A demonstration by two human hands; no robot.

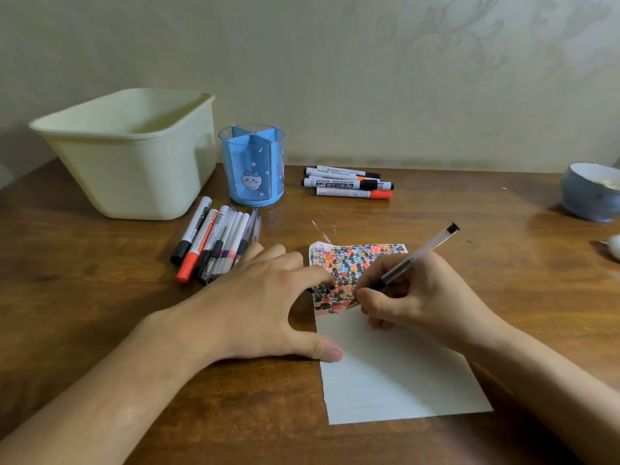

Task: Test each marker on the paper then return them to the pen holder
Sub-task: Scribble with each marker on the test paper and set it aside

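On the table: a wooden table (pixel 100 297) holds all the things, with a pale wall behind it.
Paper: the paper (pixel 396 374) lies flat near the front, right of the middle. Its far part is full of small black, red, orange and blue marks. Its near part is bare.
Right hand: the right hand (pixel 419 307) grips a thin clear pen (pixel 416 255) with curled fingers. The pen tip touches the paper at the edge of the coloured marks. The pen's back end tilts up and away to the right.
Left hand: the left hand (pixel 255 303) lies flat with straight, spread fingers. Its thumb and first finger press on the left edge of the paper.
Pen holder: the blue pen holder (pixel 251 166) stands upright at the back, well apart from the hands. It has a small cat picture on it. No markers show inside.
Left pile: a bunch of markers and pens (pixel 214 243) lies just in front of the holder. The left hand's fingertips are just beside it and hide some tips.
Right pile: four whiteboard markers (pixel 349 182) lie side by side to the right of the holder.
Tub: a cream tub (pixel 134 152) stands left of the holder.
Hard to see: a blue bowl (pixel 590 193) is cut off at the right edge. A small white thing (pixel 614 250) below it is blurry, and it is not clear what it is.
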